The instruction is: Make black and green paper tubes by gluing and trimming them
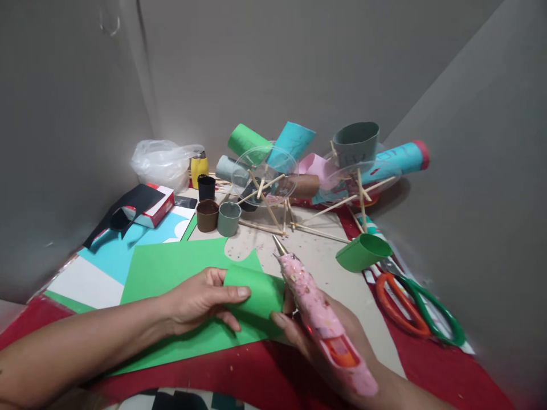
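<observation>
Crumpled plastic bag, small yellow container (dark at the top), red-and-white box, orange-and-green-handled scissors

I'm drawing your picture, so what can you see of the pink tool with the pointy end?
The pink tool is long, with a shiny, metal-looking pointed tip. Its body is blotchy pink with darker specks; an orange-red part sits lower down, and a small red glow shows on its left edge. It slants in the right hand, tip pointing forward and left. The hand's grip is partly hidden.
</observation>
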### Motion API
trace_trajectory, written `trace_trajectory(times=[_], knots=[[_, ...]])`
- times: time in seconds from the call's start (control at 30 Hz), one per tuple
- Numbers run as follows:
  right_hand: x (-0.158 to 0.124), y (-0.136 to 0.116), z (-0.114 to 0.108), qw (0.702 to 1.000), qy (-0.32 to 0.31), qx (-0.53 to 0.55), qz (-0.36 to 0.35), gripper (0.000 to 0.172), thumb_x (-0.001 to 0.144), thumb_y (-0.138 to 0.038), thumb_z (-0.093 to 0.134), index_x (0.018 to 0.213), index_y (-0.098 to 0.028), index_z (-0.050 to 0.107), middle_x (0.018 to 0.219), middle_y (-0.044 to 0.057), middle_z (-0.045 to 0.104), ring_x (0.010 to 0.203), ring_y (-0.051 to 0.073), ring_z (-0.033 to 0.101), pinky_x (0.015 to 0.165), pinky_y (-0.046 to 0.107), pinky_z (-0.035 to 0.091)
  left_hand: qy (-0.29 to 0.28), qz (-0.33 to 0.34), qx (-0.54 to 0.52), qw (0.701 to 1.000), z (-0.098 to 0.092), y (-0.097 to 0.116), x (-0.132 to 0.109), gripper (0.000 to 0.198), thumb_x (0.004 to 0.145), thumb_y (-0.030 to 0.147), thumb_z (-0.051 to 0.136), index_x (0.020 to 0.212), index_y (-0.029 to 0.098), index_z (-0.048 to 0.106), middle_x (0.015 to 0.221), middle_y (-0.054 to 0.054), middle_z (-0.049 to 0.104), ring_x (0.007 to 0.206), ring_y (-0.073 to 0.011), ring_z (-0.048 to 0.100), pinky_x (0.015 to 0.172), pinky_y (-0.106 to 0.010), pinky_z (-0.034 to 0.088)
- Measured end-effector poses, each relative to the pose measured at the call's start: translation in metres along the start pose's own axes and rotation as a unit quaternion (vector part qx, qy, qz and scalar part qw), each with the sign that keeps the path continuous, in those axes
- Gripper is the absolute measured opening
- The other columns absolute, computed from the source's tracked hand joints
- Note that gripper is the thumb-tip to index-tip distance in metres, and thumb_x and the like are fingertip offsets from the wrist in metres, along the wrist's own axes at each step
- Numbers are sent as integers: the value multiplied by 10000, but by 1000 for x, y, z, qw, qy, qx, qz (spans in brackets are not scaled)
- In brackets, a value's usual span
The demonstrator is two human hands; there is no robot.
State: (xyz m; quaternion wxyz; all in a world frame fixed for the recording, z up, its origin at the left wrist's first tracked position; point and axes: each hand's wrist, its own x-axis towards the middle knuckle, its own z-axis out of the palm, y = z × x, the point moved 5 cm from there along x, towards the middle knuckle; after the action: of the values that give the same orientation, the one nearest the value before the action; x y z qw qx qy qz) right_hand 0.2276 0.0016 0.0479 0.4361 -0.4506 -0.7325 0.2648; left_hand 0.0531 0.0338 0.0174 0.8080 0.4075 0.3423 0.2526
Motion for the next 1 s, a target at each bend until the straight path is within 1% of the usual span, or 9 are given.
trace_trajectory(times=[0.13, 0.2, 0.27, 0.4, 0.63, 0.73, 0.83, 0.9, 1.0], knots=[[-8, 17, -14, 993, 30, 82, 79, 186, 854, -321, 660, 1035, -287, 639, 938, 40, 689, 773, 212, 676, 651, 282, 581, 52, 18, -117, 992, -22, 4, 1, 191, 733, 238, 791, 827, 95, 706, 790, -78, 711, 668, -141, 682, 583, -225, 605], [-10, 25, -24, 984, 67, 111, 121, 173, 862, -378, 659, 994, -270, 632, 875, 30, 656, 719, 190, 647, 597, 250, 556, 80, 28, -156, 984, -32, 6, 2, 169, 709, 197, 807, 791, 94, 701, 753, -61, 708, 619, -137, 679, 532, -222, 606], [-10, 29, -25, 981, 65, 124, 137, 156, 879, -398, 643, 952, -263, 615, 764, -4, 599, 629, 150, 588, 556, 219, 518, 90, 23, -182, 979, -35, 5, 4, 172, 690, 172, 815, 791, 93, 699, 736, -56, 706, 591, -141, 679, 484, -221, 601], [-7, 31, -13, 977, 14, 156, 142, 152, 894, -390, 623, 931, -245, 597, 746, -12, 586, 629, 143, 575, 580, 231, 507, 58, -9, -190, 980, -23, -5, 12, 179, 718, 171, 788, 839, 76, 697, 705, -59, 692, 562, -147, 676, 459, -228, 599], [-6, 35, -4, 980, 20, 137, 143, 121, 838, -319, 653, 837, -214, 591, 716, -5, 602, 597, 147, 589, 546, 233, 508, 11, -66, -148, 987, 2, -25, 22, 278, 748, 264, 771, 923, 78, 661, 791, -71, 664, 624, -135, 673, 494, -201, 584], [-4, 33, -12, 987, 52, 92, 124, 107, 817, -296, 650, 809, -205, 594, 713, 7, 624, 617, 159, 613, 580, 238, 524, 55, -45, -74, 995, -7, -18, 18, 307, 758, 308, 765, 956, 117, 628, 841, -50, 643, 664, -123, 654, 534, -206, 567], [-3, 31, -17, 990, 72, 59, 101, 82, 813, -271, 628, 834, -199, 595, 737, 17, 647, 641, 165, 632, 614, 242, 533, 143, 47, 94, 984, -20, 5, 2, 366, 831, 393, 689, 1105, 177, 578, 1011, -70, 651, 855, -163, 657, 697, -266, 566], [-2, 29, -17, 993, 66, 39, 88, 69, 820, -258, 612, 834, -199, 579, 723, 12, 637, 610, 157, 615, 581, 236, 520, 165, 128, 251, 945, -18, 22, -13, 497, 842, 443, 667, 1259, 226, 507, 1252, -100, 594, 1133, -237, 587, 937, -383, 513], [-2, 27, -11, 996, 43, 17, 79, 73, 839, -255, 593, 808, -208, 547, 677, -1, 603, 562, 148, 579, 524, 231, 492, 99, 199, 480, 849, 4, 30, -28, 918, 725, 507, 766, 1470, 301, 271, 1526, -116, 364, 1401, -346, 331, 1150, -552, 273]])
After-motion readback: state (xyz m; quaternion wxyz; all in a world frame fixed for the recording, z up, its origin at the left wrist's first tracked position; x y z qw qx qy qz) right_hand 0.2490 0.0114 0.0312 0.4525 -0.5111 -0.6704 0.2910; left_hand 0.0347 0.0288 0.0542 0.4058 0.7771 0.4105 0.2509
